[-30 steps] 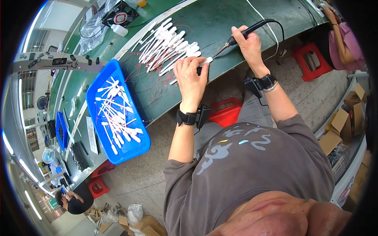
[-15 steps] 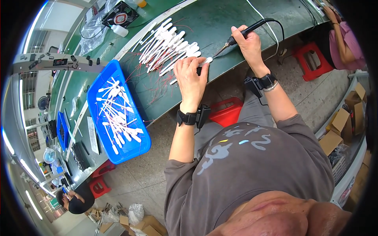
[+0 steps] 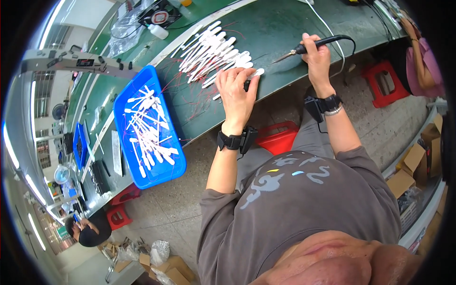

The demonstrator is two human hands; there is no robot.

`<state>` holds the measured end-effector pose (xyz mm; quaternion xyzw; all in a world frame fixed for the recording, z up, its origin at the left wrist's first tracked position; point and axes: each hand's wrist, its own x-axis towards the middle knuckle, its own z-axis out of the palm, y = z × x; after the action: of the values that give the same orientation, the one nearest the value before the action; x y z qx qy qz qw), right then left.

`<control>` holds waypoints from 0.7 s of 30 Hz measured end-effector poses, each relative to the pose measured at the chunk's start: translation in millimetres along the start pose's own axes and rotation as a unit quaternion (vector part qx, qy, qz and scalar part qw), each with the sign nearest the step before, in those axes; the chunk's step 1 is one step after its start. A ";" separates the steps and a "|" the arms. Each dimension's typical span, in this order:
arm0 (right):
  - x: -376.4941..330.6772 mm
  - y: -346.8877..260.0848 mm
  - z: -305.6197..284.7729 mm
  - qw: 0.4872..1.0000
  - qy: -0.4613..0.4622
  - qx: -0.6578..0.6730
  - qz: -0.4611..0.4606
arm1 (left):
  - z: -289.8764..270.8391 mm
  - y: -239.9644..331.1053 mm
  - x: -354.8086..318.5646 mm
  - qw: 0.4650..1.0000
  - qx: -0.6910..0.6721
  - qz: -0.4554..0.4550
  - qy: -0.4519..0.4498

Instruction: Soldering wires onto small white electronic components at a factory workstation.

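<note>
My right hand (image 3: 317, 61) is closed round the dark handle of a soldering iron (image 3: 300, 49), whose metal tip points left above the green table. On the table's near side, my left hand (image 3: 236, 92) has its fingers bent down over a white stick-shaped piece (image 3: 259, 72). Its rounded end sticks out past my fingertips, apart from the iron's tip. Something black shows under the left fingers, too covered to name. Beyond that hand lies a fanned-out pile of similar white pieces (image 3: 213, 50) with thin red wires.
To the left, a blue tray (image 3: 121, 137) holding more white pieces overhangs the table edge. A small fan (image 3: 160, 17) and a white bottle (image 3: 158, 31) stand farther back. A white cable (image 3: 327, 33) crosses the table at right. Red stools (image 3: 279, 137) stand below; other people sit at both sides.
The soldering iron's tip has moved off the white piece's rounded end, to the right. My left hand stays over the piece. The whole view has shifted slightly.
</note>
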<state>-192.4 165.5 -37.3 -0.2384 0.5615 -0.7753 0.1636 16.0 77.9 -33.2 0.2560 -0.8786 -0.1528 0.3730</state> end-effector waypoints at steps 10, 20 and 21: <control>3.2 3.3 -8.6 0.999 -0.001 0.027 0.030 | -88.4 -30.3 75.6 0.971 0.123 0.023 0.203; -5.5 -1.6 6.7 0.998 0.035 -0.052 0.005 | -3.9 -66.2 49.9 0.986 0.166 -0.022 -0.011; -1.6 0.1 -3.7 0.998 0.033 -0.060 0.011 | 1.6 -61.5 49.8 0.988 0.152 -0.027 -0.011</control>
<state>-193.1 169.2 -38.6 -0.2156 0.6151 -0.7456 0.1389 6.1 -0.6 -33.7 0.3317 -0.8884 -0.0308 0.3160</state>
